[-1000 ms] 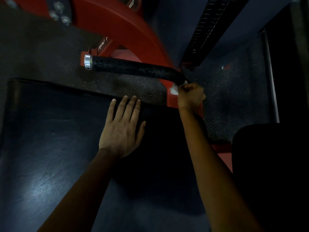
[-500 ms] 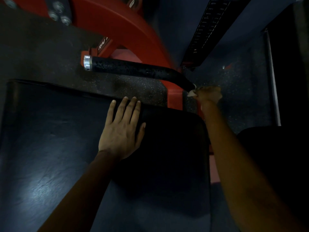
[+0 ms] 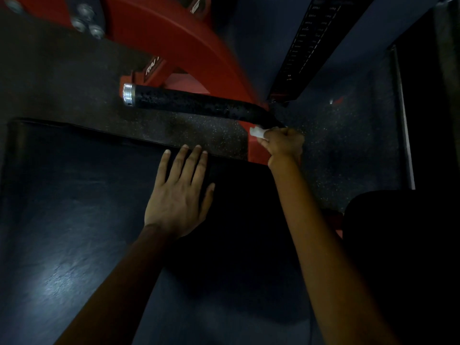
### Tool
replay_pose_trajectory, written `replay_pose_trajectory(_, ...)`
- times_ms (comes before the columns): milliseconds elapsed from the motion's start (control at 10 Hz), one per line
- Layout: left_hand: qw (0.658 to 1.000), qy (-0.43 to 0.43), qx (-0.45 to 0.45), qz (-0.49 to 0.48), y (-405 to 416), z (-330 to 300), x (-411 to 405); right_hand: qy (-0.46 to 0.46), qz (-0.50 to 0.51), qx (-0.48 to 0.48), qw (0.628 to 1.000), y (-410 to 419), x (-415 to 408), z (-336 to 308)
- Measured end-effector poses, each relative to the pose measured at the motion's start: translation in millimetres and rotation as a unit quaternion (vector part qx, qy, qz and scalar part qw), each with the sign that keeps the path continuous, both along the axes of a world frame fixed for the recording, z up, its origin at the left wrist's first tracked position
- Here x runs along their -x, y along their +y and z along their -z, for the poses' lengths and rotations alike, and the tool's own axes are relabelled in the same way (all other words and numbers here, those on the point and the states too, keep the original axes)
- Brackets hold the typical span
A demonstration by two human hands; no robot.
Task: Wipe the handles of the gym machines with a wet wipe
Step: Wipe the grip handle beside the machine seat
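Pinched in the closed fingers of the right hand (image 3: pixel 283 145), a crumpled white wet wipe (image 3: pixel 258 132) is pressed against the underside of the black textured handle (image 3: pixel 199 105) at its inner end, close to where the grip meets the red machine frame (image 3: pixel 174 41). The handle is seen running leftward and slightly upward from that point to a silver end cap (image 3: pixel 129 94), its whole length to the left of the wipe being uncovered and well apart from both hands. The left hand (image 3: pixel 179 195) is laid flat and fully open, fingers extended and holding nothing, on the dark padded seat (image 3: pixel 74 207), with its fingertips at the pad's far edge. Between that edge and the handle a strip of speckled rubber floor (image 3: pixel 194 130) is left open, giving free room beneath the grip. To the right of the right hand more speckled floor is seen, bounded by a dark weight stack (image 3: pixel 313 41) above and another dark pad (image 3: pixel 398 245) lower right. Compared with half a second earlier, the right hand and wipe have been drawn back leftward along the handle's bent end, nearer to their position of a second ago, while the left hand has been kept in the same place on the seat.
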State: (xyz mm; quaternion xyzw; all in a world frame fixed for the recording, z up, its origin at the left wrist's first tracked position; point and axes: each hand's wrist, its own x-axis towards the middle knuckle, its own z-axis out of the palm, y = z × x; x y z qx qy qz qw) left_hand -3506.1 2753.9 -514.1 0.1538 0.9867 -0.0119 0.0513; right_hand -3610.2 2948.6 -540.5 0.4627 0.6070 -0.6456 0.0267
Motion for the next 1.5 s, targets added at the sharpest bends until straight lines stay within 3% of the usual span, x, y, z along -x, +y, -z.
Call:
replay_pose_trajectory(200,1.000,-0.010,0.023,0.011,2.8,0.2,0.8,0.090,0.017,0.033,0.995,-20.9,-3.9,-2.8)
replay_pose_trajectory(400,0.999,-0.010,0.025,0.021,2.2,2.2,-0.3,0.182,-0.058,-0.152,0.970,-19.4,-15.2,-17.9)
replay_pose_trajectory(500,1.000,-0.005,0.001,0.014,-14.5,-7.4,-0.3,0.219,-0.109,-0.272,0.931,-12.0,-14.5,-25.3)
replay_pose_trajectory(600,1.000,0.010,-0.006,-0.025,-45.9,-17.4,-4.8,0.235,-0.148,-0.291,0.915,-21.8,-12.7,-31.2)
replay_pose_trajectory(700,0.997,0.034,0.006,-0.065,-91.4,-31.6,-13.0,0.286,-0.235,-0.344,0.863,-66.5,-8.7,-47.9)
replay_pose_trajectory(800,0.995,0.036,0.011,-0.089,-99.0,-35.0,-14.5,0.345,-0.303,-0.338,0.822,-103.5,-4.9,-56.0)
replay_pose_trajectory(900,0.994,0.040,0.013,-0.098,-97.6,-31.9,-14.4,0.418,-0.371,-0.364,0.745,-149.1,-0.7,-53.8)
replay_pose_trajectory(1200,0.998,0.031,0.018,-0.042,-102.4,-28.3,-14.7,0.397,-0.400,-0.528,0.635,-167.1,7.5,-37.7)
replay_pose_trajectory(1400,0.998,0.035,0.011,-0.047,-102.9,-28.5,-14.1,0.355,-0.386,-0.562,0.640,-149.0,7.7,-42.7)
replay_pose_trajectory(1500,0.998,0.035,0.003,-0.044,-103.2,-28.6,-14.4,0.336,-0.381,-0.543,0.669,-129.4,8.4,-40.2)
